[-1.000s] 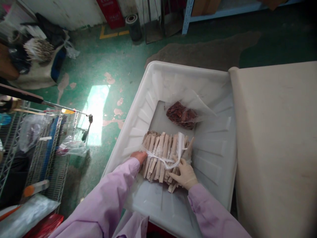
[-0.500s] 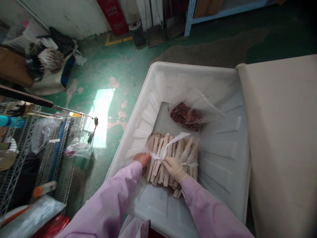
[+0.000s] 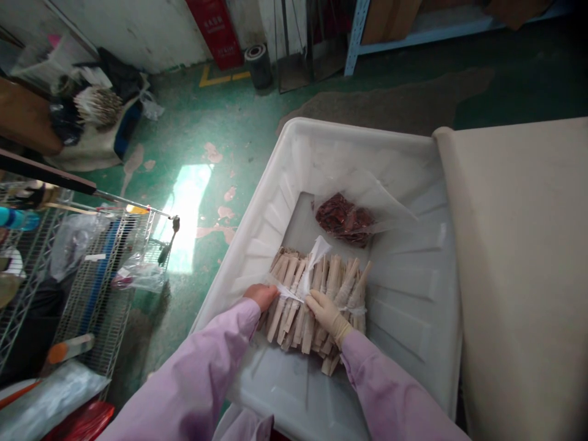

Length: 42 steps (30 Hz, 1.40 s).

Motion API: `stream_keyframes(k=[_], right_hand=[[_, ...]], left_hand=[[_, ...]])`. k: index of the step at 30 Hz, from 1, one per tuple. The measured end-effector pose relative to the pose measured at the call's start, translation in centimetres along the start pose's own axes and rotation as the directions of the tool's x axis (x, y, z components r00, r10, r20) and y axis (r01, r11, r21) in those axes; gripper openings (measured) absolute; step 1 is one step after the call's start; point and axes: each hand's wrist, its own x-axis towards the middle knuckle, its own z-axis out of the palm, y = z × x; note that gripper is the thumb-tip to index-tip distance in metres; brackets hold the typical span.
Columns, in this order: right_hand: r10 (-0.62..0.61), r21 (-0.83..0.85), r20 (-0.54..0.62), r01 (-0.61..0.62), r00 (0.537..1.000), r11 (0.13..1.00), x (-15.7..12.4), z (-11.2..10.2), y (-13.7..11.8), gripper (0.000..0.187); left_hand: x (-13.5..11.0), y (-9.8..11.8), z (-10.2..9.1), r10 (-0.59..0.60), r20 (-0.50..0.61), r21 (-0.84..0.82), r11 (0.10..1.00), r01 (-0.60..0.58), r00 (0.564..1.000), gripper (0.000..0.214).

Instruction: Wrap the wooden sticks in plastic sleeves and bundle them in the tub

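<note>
A bundle of pale, flat wooden sticks (image 3: 294, 334) lies in a large white plastic tub (image 3: 362, 127), wrapped by white plastic strips. My left hand (image 3: 261, 296), bare, is closed on one end of a white strip (image 3: 290, 293) at the bundle's left side. In a cream glove, my right hand (image 3: 327, 311) pinches the same strip near the middle of the bundle, where it bunches up. A loose tail of the strip (image 3: 318, 250) sticks up above the sticks. Farther back in the tub sits a clear plastic bag of dark red pieces (image 3: 343, 217).
A wire rack (image 3: 98, 294) with bags and bottles stands on the left. A beige-covered surface (image 3: 519, 245) adjoins the tub's right side. Behind are a dark cylinder (image 3: 258, 65), a red box (image 3: 217, 33) and a blue shelf frame (image 3: 356, 40).
The strip's loose tail has swung from leaning right to standing more upright. Both hands stay at nearly the same place on the bundle. The view has shifted slightly.
</note>
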Motion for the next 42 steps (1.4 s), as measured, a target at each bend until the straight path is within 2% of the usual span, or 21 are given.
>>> stream_keyframes(k=[4,9,16,21,24,26,28,32,34,36,37,39,40,42], right_hand=[[-0.05,-0.03,0.028,0.051,0.998,0.998,-0.2,0.0,-0.1,0.027],[-0.137,-0.16,0.071,0.147,0.988,0.976,-0.7,-0.5,-0.1,0.023],[-0.169,-0.323,0.098,0.192,0.981,0.927,-1.4,-1.5,0.5,0.025],[-0.148,-0.464,0.103,0.179,0.984,0.867,-1.7,-1.6,0.4,0.025],[-0.114,-0.557,0.074,0.136,0.991,0.819,-1.3,-1.1,0.1,0.022],[-0.089,-0.61,0.038,0.094,0.995,0.787,-0.8,-0.6,-0.2,0.023],[-0.074,-0.648,0.005,0.06,0.997,0.759,-0.2,0.0,-0.4,0.028],[-0.063,-0.696,-0.035,0.021,0.997,0.718,0.7,1.0,-0.2,0.029],[-0.073,-0.71,-0.053,0.014,0.996,0.704,0.7,1.2,0.2,0.033],[-0.1,-0.715,-0.068,0.021,0.993,0.699,0.6,1.1,0.8,0.037],[-0.118,-0.714,-0.078,0.028,0.99,0.7,0.5,1.0,1.1,0.039],[-0.156,-0.711,-0.102,0.037,0.983,0.702,0.4,0.9,1.5,0.041],[-0.173,-0.709,-0.118,0.039,0.978,0.704,0.4,0.9,1.7,0.041],[-0.205,-0.708,-0.149,0.041,0.967,0.705,0.4,0.9,2.0,0.042]], left_hand=[[-0.1,0.1,0.1,0.012,-0.011,-0.002,1.0,-0.012,1.0,0.047],[-0.2,0.0,0.2,0.02,-0.012,-0.007,1.0,-0.02,1.0,0.048],[-0.4,0.4,0.0,0.002,-0.014,-0.016,1.0,-0.002,1.0,0.049],[-0.8,0.9,-1.6,-0.011,-0.023,-0.013,1.0,0.011,1.0,0.046],[-2.2,1.6,-3.3,-0.009,-0.039,-0.014,1.0,0.008,0.999,0.046],[-3.8,2.8,-4.2,0.022,-0.054,-0.022,0.999,-0.023,0.998,0.047],[-5.7,5.0,-4.6,0.079,-0.066,-0.038,0.996,-0.081,0.995,0.049],[-8.4,10.1,-3.7,0.221,-0.068,-0.096,0.969,-0.227,0.973,0.049],[-8.9,10.9,-3.2,0.285,-0.075,-0.128,0.947,-0.293,0.956,0.046],[-8.9,9.7,-3.0,0.28,-0.132,-0.161,0.94,-0.299,0.951,0.041],[-8.8,8.5,-2.9,0.217,-0.174,-0.191,0.949,-0.25,0.96,0.04],[-8.2,5.4,-2.6,-0.025,-0.243,-0.287,0.957,-0.047,0.97,0.051],[-7.7,3.9,-2.3,-0.155,-0.219,-0.34,0.938,0.073,0.963,0.056],[-6.6,1.4,-1.3,-0.277,-0.156,-0.385,0.901,0.2,0.948,0.065]])
